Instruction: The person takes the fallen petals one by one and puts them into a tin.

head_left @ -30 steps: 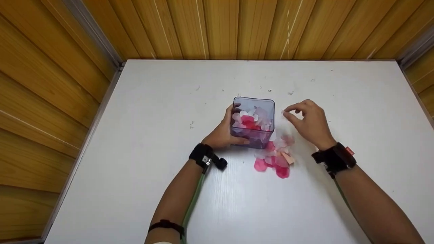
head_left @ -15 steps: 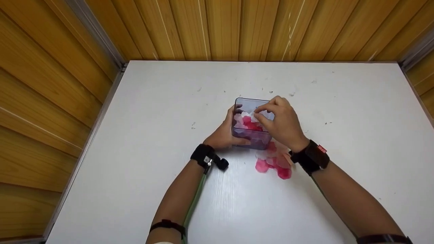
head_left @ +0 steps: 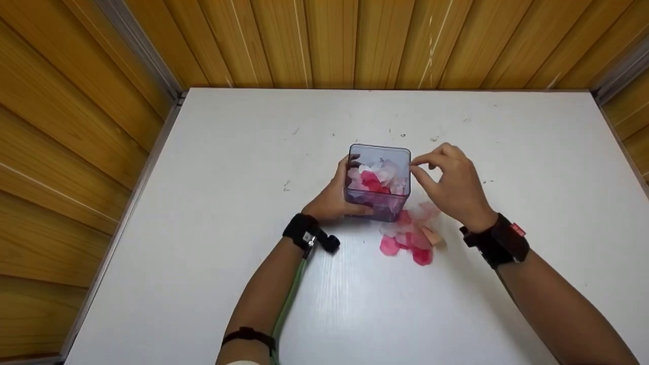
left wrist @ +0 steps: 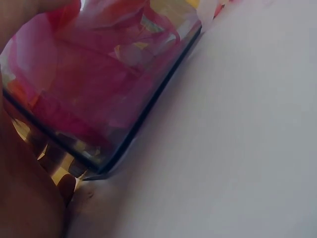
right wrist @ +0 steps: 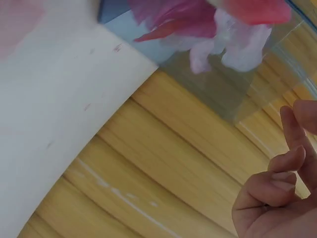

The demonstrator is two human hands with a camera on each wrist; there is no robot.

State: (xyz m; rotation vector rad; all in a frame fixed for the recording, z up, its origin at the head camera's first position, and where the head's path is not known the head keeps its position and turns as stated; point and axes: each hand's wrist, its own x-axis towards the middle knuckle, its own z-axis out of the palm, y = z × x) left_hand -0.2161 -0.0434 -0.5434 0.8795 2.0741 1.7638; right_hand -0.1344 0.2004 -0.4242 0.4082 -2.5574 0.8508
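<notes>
My left hand point(head_left: 332, 200) grips a clear, bluish plastic box point(head_left: 376, 205) from its left side, thumb across the near wall and fingers behind. The square mouth of the box faces up. Inside lie pink, red and white petals point(head_left: 372, 180), pressed against the wall in the left wrist view as pink petals point(left wrist: 74, 74). My right hand point(head_left: 456, 185) is just right of the box, its thumb and index fingertips together at the rim. In the right wrist view, nothing shows between the fingertips of the right hand point(right wrist: 282, 193).
A loose heap of pink and pale petals point(head_left: 418, 238) lies on the white table point(head_left: 228, 203), in front and to the right of the box. Wood-look panels point(head_left: 329, 45) stand behind the table and at its sides.
My right hand goes from the right of the box, with a pale petal at its fingertips, to over the box mouth, then back right to the rim. The left hand keeps its grip.
</notes>
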